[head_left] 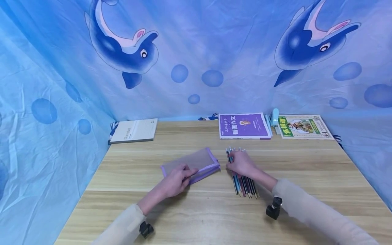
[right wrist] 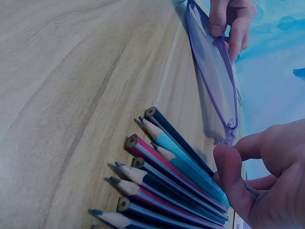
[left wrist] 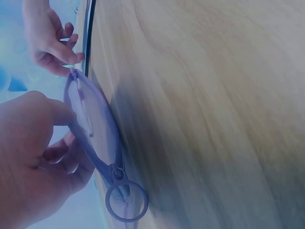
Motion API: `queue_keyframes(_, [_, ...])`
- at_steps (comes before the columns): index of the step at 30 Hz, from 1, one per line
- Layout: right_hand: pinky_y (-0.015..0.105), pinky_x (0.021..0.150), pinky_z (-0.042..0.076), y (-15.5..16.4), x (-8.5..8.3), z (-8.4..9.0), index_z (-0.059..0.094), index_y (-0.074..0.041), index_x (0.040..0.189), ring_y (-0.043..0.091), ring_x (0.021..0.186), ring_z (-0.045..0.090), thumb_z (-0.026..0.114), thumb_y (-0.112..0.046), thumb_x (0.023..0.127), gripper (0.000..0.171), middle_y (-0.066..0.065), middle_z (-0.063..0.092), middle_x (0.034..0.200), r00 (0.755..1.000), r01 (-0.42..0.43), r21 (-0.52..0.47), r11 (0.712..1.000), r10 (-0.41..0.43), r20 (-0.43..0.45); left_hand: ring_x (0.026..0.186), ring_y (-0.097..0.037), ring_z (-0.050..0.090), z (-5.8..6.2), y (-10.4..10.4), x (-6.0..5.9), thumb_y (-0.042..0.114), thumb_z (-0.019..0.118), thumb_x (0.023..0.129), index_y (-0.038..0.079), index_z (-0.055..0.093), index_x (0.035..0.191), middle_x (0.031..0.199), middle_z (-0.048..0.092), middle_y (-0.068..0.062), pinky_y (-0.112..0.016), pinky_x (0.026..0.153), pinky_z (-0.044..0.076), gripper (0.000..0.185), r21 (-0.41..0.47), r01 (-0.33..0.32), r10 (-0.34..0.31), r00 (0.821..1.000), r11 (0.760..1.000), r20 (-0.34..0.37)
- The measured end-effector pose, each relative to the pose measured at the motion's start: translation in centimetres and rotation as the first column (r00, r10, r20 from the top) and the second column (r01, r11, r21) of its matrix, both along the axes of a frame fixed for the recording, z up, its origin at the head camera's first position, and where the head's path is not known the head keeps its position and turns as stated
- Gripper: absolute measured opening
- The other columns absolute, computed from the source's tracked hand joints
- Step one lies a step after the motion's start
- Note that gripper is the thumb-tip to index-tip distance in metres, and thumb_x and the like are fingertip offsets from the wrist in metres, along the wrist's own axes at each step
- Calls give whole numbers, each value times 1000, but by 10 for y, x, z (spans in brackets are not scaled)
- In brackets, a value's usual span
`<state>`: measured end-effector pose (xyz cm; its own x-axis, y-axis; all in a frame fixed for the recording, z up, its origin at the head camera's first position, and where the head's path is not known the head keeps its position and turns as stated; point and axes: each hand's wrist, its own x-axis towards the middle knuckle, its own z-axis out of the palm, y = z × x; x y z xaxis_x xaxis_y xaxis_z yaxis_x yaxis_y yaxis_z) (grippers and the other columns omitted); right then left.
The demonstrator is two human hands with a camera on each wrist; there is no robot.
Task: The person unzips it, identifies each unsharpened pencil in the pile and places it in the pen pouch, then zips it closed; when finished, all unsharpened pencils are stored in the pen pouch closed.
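A translucent zip pouch (head_left: 191, 161) with purple edging lies tilted on the table, its zipped mouth parted. My left hand (head_left: 177, 180) grips its near edge, thumb on the rim in the left wrist view. A round purple zipper ring (left wrist: 126, 200) hangs at one end of the pouch. My right hand (head_left: 242, 164) is over the row of pencils (head_left: 245, 187), its fingers bent and thumb and forefinger close together near the leftmost dark pencil (right wrist: 181, 140). Some pencils are sharpened, others have flat ends; turquoise, red and dark ones show.
At the back left lies a pale notebook (head_left: 134, 130). Along the back right are a purple book (head_left: 245, 126), a light blue stapler-like object (head_left: 274, 117) and a green-and-white book (head_left: 304, 127). A blue dolphin-print curtain (head_left: 196, 51) hangs behind the wooden table (head_left: 202, 217).
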<state>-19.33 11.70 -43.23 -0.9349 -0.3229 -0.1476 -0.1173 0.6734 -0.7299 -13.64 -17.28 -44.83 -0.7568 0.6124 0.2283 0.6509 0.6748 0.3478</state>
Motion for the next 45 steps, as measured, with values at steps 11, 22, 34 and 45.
queue_keyframes(11, [28,37,51,-11,-2,1,59,14,116,16,40,57,71,-1,85,37,8,61,57,999,1,86,996,3,-53,75,-12,51,0,1,-2,-4,68,84,1,66,129,94,58,-5,-23,62,49,45,61,-29,29,1000,998,2])
queue_keyframes(22, [26,40,47,-8,1,-5,60,7,125,11,40,53,74,1,80,47,-3,55,53,980,-13,153,988,43,-195,75,-13,51,0,4,-2,-4,67,85,-1,65,130,97,60,-8,-22,61,48,44,83,-30,30,1000,996,4])
queue_keyframes(34, [31,59,56,-19,-3,-6,58,8,130,19,66,60,76,-1,78,56,21,68,100,962,-38,282,959,111,-248,77,-13,52,-2,5,-3,-2,67,87,-2,65,129,96,61,-7,-23,63,49,42,97,-29,29,1000,995,1])
queue_keyframes(45, [26,43,47,-33,-9,-11,60,7,130,17,54,55,69,7,75,55,22,69,102,965,-62,309,949,136,-225,73,-12,51,-3,4,-3,-5,65,87,-4,64,129,92,61,-8,-22,60,48,42,154,-49,47,999,987,18])
